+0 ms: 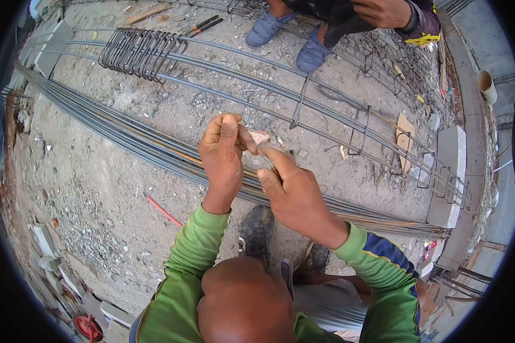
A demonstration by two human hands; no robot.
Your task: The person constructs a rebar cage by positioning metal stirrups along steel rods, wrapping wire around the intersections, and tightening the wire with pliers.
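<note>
My left hand (pixel 222 154) is raised above the rebar bundle, its fingers curled and its thumb up. Close on its right is my right hand (pixel 300 197), whose index finger reaches to the left fingertips while the other fingers curl in. Whatever is between the fingers is too small to make out. Below both hands runs a bundle of long steel bars (pixel 126 134) on the ground. Beyond it lie parallel rebars (pixel 223 73) carrying a cluster of bent stirrups (pixel 140 52). A single stirrup (pixel 300 103) hangs on these bars farther right.
A co-worker's shoes (pixel 316 50) stand by the far rebars, with that person's hand (pixel 383 11) above. Concrete blocks (pixel 449 171) support the bar ends at right. Red-handled pliers or cutters (pixel 203 26) lie behind the stirrups. A red rod (pixel 163 210) lies at left.
</note>
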